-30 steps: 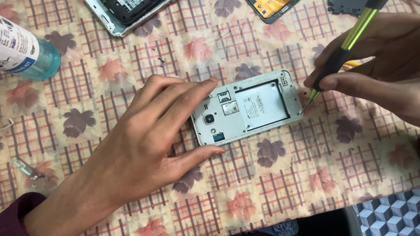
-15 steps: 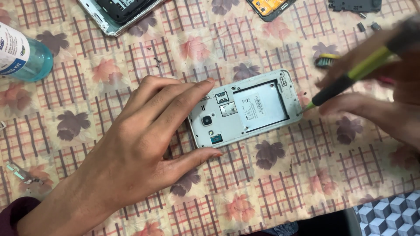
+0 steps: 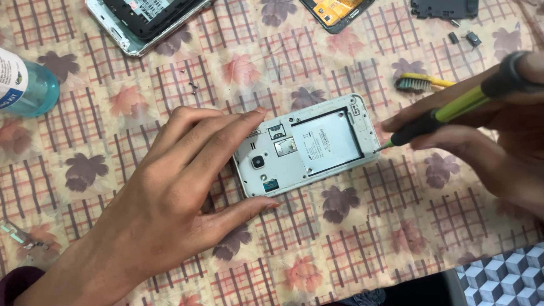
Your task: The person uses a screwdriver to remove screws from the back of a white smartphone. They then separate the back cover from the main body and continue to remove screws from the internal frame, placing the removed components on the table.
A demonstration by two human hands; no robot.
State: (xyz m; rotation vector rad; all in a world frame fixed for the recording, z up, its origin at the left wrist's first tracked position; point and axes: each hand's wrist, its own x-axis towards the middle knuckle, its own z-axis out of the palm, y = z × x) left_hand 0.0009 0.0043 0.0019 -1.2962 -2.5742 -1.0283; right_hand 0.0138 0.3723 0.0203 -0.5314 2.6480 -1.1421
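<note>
I read this as the unscrewing step on an opened phone (image 3: 309, 148), which lies back-up with its cover off near the middle of the worktop (image 3: 396, 238), on a checked cloth with a leaf print. My left hand (image 3: 170, 198) lies flat across the phone's left end, fingers spread along its far edge and thumb pressed to its near edge, so that grip is a pinning press rather than a closed grasp. My right hand (image 3: 487, 136) is clenched round a screwdriver (image 3: 453, 110) with a black and yellow-green handle, held like a pen and slanting down to the left; its tip sits at the phone's right edge, near the lower right corner. I cannot tell whether the tip is seated in a screw head, since the spot is too small to make out. In my judgement, the next move calls for keeping the phone from sliding, holding the tip square in the screw, and pushing lightly while turning so the head does not strip. Just beyond my right hand lies a toothbrush (image 3: 419, 84) with a yellow handle. Along the far edge sit another opened phone (image 3: 144, 20) at the left, a part with an orange face (image 3: 337, 10), a black cover piece (image 3: 445, 8) and a few small loose bits (image 3: 464, 38) beside it. A clear bluish bottle (image 3: 25, 85) lies at the left edge.
</note>
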